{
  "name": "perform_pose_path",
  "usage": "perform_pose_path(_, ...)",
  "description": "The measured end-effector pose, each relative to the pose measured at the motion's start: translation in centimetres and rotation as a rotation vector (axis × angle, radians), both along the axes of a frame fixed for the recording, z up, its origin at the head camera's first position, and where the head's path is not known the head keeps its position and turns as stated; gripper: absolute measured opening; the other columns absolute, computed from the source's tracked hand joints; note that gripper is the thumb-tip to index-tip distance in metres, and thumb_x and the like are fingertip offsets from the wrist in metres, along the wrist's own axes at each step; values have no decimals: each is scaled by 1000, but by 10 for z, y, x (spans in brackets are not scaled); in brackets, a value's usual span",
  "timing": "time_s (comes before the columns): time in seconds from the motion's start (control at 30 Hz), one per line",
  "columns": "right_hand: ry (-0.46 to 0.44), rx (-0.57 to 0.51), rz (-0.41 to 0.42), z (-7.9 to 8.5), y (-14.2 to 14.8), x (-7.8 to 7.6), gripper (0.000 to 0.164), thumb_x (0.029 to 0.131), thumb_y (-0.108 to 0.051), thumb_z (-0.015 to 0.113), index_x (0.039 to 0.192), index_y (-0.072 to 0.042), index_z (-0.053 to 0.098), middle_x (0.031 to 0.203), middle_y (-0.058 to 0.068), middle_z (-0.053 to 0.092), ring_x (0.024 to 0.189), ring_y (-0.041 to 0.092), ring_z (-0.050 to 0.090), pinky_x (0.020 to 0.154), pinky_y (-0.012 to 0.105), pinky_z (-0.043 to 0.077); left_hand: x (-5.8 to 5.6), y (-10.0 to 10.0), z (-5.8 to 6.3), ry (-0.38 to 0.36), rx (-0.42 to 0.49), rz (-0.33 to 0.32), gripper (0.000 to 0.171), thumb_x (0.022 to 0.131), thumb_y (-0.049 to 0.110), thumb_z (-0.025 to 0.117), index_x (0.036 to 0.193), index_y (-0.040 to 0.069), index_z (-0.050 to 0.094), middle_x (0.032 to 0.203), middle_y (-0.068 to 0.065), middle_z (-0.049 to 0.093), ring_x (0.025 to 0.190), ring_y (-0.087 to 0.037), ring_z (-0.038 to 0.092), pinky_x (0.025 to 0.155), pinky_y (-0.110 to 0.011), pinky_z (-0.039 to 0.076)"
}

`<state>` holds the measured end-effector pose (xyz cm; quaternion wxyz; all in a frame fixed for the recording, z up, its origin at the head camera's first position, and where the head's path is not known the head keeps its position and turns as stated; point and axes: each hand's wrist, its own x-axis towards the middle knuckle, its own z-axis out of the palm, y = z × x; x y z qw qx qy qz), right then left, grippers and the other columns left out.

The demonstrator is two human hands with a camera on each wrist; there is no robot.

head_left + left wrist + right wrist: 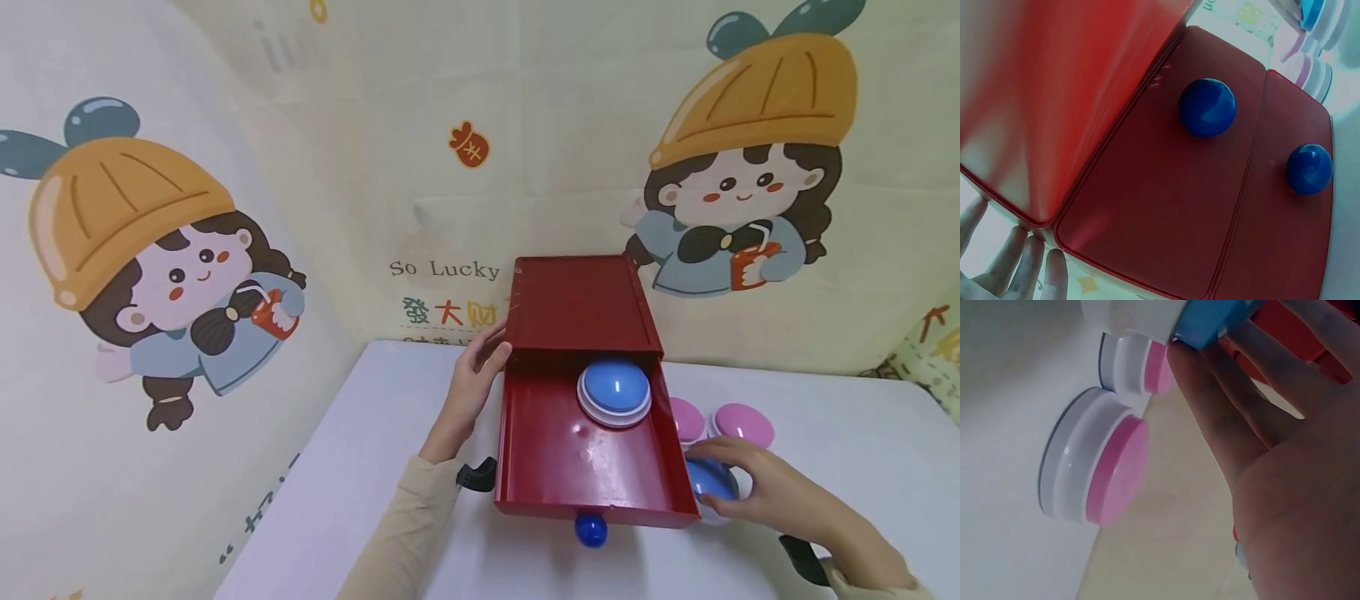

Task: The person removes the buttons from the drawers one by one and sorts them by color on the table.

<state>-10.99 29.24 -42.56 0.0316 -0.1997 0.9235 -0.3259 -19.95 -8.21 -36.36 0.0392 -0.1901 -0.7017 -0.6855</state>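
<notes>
A red drawer cabinet (581, 300) stands on the table with its top drawer (577, 467) pulled out. Inside that drawer, near the back right, sits a round blue push button (617, 390) on a white base. My left hand (467, 392) rests against the cabinet's left side, fingers extended along it. Just right of the drawer, my right hand (772, 487) grips a second blue push button (708, 479) between thumb and fingers. The right wrist view shows this button's blue cap (1200, 322) at the fingertips, partly cut off.
Two pink push buttons (742, 425) stand behind my right hand. Lower drawer fronts with blue knobs (1207, 107) show in the left wrist view. A blue knob (591, 529) sticks out from the pulled-out drawer. A printed cloth (420, 192) hangs behind the white table (360, 417).
</notes>
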Motion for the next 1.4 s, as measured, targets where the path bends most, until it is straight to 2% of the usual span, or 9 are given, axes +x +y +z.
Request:
perform_pose_path(0.23,25,7,49,-10,1,-2,60,65,-40,81,116,-16,59,113,0,57,102,29,53,66,30,55,-1,-1,-1,0,-4,0,44,94,24,53,137,17,44,130,1,50,119,-14,47,96,-33,42)
perform_pose_path(0.5,-50,-12,52,-16,4,-3,61,66,-41,79,117,-14,58,113,2,58,101,31,55,69,35,55,0,1,-2,-12,5,2,45,94,24,54,137,17,44,130,0,50,119,-15,46,97,-33,41)
perform_pose_path(0.8,49,32,52,-22,3,-5,56,65,-45,79,113,-21,62,111,-5,59,102,26,54,71,36,55,2,0,-1,-8,-2,5,45,94,23,53,137,16,44,131,0,49,121,-15,45,98,-32,41)
perform_pose_path(1.07,47,50,46,-22,1,-7,60,62,-45,80,112,-17,63,113,-2,58,105,30,53,69,34,55,1,0,-1,-4,2,5,45,94,24,54,137,15,44,131,-1,50,120,-15,45,97,-33,41)
perform_pose_path(1.4,70,69,38,-23,-1,-8,60,60,-45,82,111,-18,64,114,1,58,106,30,52,69,36,55,1,0,-1,5,-2,13,45,94,23,54,136,14,44,130,-1,51,119,-16,46,97,-33,41)
